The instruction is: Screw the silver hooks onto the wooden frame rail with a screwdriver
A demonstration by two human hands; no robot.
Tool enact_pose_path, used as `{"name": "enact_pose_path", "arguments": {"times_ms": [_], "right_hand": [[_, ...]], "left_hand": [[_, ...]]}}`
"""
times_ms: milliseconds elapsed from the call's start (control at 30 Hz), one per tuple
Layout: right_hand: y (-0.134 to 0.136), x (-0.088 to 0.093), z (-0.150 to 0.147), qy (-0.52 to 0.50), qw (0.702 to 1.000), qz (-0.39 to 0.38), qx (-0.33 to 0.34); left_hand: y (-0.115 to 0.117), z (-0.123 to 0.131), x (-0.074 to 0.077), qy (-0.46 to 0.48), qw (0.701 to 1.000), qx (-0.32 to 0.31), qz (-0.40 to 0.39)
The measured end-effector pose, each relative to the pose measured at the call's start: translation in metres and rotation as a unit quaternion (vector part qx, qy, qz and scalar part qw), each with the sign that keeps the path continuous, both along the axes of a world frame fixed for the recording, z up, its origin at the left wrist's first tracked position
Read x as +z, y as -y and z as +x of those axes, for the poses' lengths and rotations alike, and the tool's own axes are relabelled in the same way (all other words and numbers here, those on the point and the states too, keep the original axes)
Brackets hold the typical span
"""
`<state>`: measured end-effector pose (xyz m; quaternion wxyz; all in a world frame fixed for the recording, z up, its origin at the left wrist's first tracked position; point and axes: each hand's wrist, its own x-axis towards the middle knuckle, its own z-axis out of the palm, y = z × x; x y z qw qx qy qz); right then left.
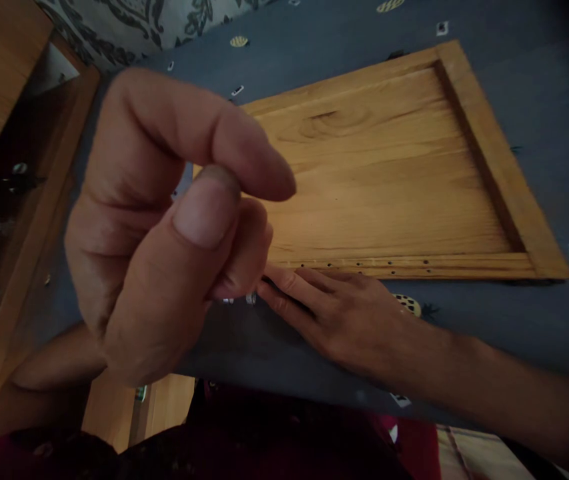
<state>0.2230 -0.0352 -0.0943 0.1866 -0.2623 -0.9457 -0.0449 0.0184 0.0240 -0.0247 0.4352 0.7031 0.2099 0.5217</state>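
Observation:
My left hand [164, 227] is raised close to the camera, fingers curled and thumb pressed against them in a pinch; whatever it holds is hidden. My right hand [334, 313] lies flat on the dark grey cloth [539, 107], fingers stretched out towards small metal bits [250, 299] by the near edge of a wooden panel [389, 173]. The panel is a framed board with a row of small holes along its near rail.
The grey cloth with small printed patterns covers the surface under the panel. A wooden cabinet or shelf [19, 167] stands at the left, with dim objects inside. A patterned fabric [129, 23] lies at the top left. My dark red clothing [264, 440] fills the bottom.

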Motion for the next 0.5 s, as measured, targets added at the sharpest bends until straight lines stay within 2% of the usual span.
{"name": "enact_pose_path", "arguments": {"times_ms": [100,167,200,233,267,300,333,400,433,467,500], "right_hand": [[-0.001,0.003,0.000,0.011,1.000,-0.005,-0.005],[-0.001,0.005,0.001,0.022,1.000,-0.010,-0.001],[-0.001,0.005,0.001,0.025,1.000,-0.011,0.000],[-0.002,0.005,0.001,0.025,1.000,-0.009,0.001],[-0.001,0.004,0.001,0.025,1.000,-0.008,0.003],[-0.001,0.003,0.001,0.021,1.000,-0.005,0.002],[-0.001,0.002,0.000,0.017,1.000,-0.003,0.000],[0.000,-0.001,0.000,0.010,1.000,-0.001,-0.005],[0.001,-0.002,0.000,0.009,1.000,0.000,-0.006],[0.001,-0.002,0.000,0.009,1.000,0.001,-0.007],[0.001,-0.002,0.000,0.012,1.000,0.001,-0.004]], "left_hand": [[0.009,0.015,0.014,0.015,1.000,0.017,0.022],[0.016,0.032,0.024,0.029,0.996,-0.010,0.082],[0.020,0.041,0.029,0.028,0.988,-0.060,0.141],[0.022,0.048,0.033,0.021,0.965,-0.142,0.219],[0.024,0.055,0.036,-0.002,0.927,-0.234,0.292],[0.025,0.059,0.039,-0.020,0.923,-0.253,0.289],[0.025,0.062,0.040,-0.023,0.939,-0.236,0.247],[0.027,0.063,0.041,0.014,0.993,-0.104,0.058],[0.028,0.061,0.041,0.042,0.998,-0.040,-0.037],[0.030,0.058,0.040,0.065,0.993,-0.003,-0.095],[0.031,0.054,0.040,0.074,0.990,0.009,-0.117]]}}
